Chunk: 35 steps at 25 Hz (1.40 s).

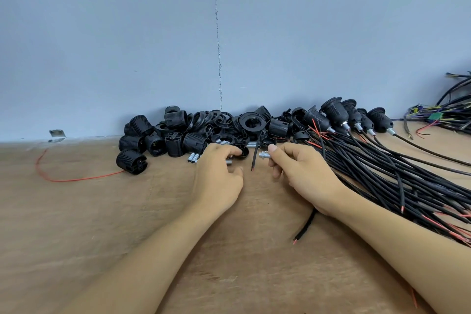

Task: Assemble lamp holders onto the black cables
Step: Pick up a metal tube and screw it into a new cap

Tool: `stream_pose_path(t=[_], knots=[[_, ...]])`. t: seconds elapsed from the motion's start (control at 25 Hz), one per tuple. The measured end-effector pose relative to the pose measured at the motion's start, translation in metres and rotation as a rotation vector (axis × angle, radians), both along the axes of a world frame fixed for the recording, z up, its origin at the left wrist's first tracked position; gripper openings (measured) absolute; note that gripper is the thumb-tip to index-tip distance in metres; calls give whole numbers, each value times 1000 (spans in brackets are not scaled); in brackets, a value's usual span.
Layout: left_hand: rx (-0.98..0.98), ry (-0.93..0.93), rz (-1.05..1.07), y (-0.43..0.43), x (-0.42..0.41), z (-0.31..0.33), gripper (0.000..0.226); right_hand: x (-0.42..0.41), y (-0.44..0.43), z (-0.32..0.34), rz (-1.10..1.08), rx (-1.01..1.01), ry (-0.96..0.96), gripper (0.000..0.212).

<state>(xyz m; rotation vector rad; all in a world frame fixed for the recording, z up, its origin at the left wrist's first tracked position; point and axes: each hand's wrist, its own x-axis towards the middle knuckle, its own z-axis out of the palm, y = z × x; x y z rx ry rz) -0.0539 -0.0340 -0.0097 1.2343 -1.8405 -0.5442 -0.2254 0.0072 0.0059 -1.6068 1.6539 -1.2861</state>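
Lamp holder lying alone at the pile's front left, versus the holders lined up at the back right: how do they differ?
The lone holder has no cable; each holder in the back-right row has a black cable leaving its tail. The row holders carry a silver fitting there and a flanged collar; the lone holder shows neither. The lone one lies on its side, the row ones tilt upward. Both are black ribbed plastic.

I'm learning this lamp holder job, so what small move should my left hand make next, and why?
Probably close the left hand on the small black cap and lift it. Its fingertips touch the cap, the thumb is off it, and the right hand pinches a silver fitting, with a black cable trailing below its palm, seemingly waiting for that part.
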Motion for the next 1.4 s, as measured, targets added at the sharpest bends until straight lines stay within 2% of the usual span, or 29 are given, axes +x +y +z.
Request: stream_pose_path(t=[0.08, 0.2, 0.36, 0.52, 0.6, 0.68, 0.8, 0.88, 1.0, 1.16, 1.4], knots=[[-80, -131, -7, -5, 0, 1, 40, 0, -2, -2, -77, -24, 34, 37], [-202, -312, -4, -7, -1, 3, 38, -1, -3, -3, -61, -8, 18, 33], [-294, -367, -9, -11, -1, 7, 13, -2, -2, -3, -30, 1, -28, 30], [-299, -359, -2, -17, 0, 6, 7, -3, -3, -4, -25, 3, -32, 29], [-322, -238, 12, -14, -3, 7, 10, -5, -4, -5, -24, -3, -61, 24], [-232, 63, 47, -8, -7, 11, 15, -7, -5, -5, 17, -16, -161, 15], [102, 490, -76, 3, -13, 13, 12, -11, -6, -6, 73, -48, -282, 6], [294, 632, -167, 9, -13, 10, 5, -12, -5, -6, 89, -63, -321, 6], [405, 729, -201, 10, -10, 6, 5, -11, -4, -7, 82, -66, -321, 7], [424, 773, -208, 8, -8, 6, 10, -9, -3, -6, 54, -79, -301, 8], [440, 756, -282, 11, -8, 8, 38, -9, 0, -5, 34, -58, -235, 5]])
